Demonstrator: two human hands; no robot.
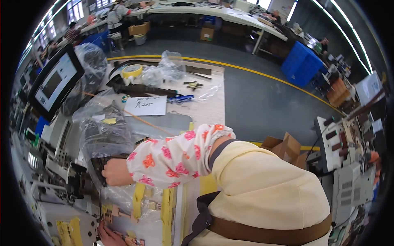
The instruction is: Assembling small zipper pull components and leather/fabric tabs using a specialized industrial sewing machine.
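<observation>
My right hand [117,171] reaches across to the left, in a white sleeve cover [172,156] with pink and orange print. Its fingers are curled at the mouth of a clear plastic bag [102,127] holding dark pieces. What they grip is hidden. Low at the left edge of the work surface is my left hand [110,237], partly cut off by the picture's lower edge. Its visible fingers are stretched out beside a white sewing machine [67,221], near small pinkish-brown guide blocks [119,212]. I see nothing held in it.
A screen [55,82] stands at the left. Beyond the bag are a handwritten paper [145,105], yellow tape roll [131,71], blue pens [180,99] and dark straps [152,90]. Yellow tape strips [167,209] cross the near surface. A cardboard box [285,147] sits at the right.
</observation>
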